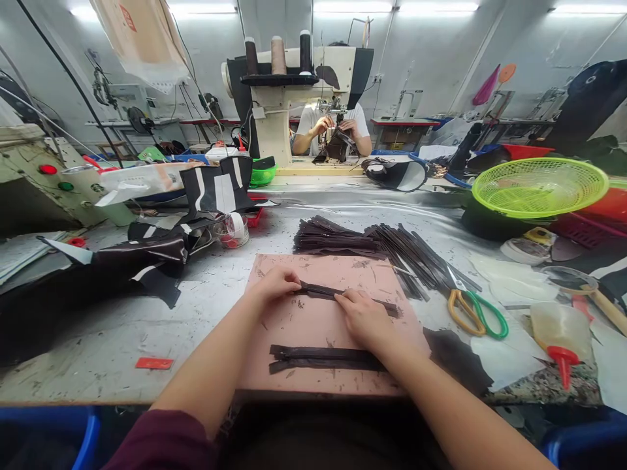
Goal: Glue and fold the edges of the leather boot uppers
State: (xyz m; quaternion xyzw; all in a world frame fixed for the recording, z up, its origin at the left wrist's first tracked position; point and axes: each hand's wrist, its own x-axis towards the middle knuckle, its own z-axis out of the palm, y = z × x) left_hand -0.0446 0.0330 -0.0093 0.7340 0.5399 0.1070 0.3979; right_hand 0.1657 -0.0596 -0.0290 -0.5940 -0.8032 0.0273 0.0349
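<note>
A dark zipper (321, 291) lies across the pink board (318, 326). My left hand (278, 284) pinches its left end between thumb and fingers. Farther along, my right hand (365, 316) has its fingertips closed on the zipper's middle, and the right end sticks out past them. Nearer to me on the same board rests a second dark zipper (323, 358), partly covered by my right forearm. Just beyond the board's far edge lie a pile of dark zippers (337, 236) and a fanned bundle of dark strips (416, 254).
Scissors (473, 307) with orange and green handles lie right of the board, near a glue bottle (562, 336) with a red cap. A yellow-green basket (539, 186) stands farther right. Dark cut pieces (122, 267) cover the left side. Across the table, a person (333, 130) works at a sewing machine.
</note>
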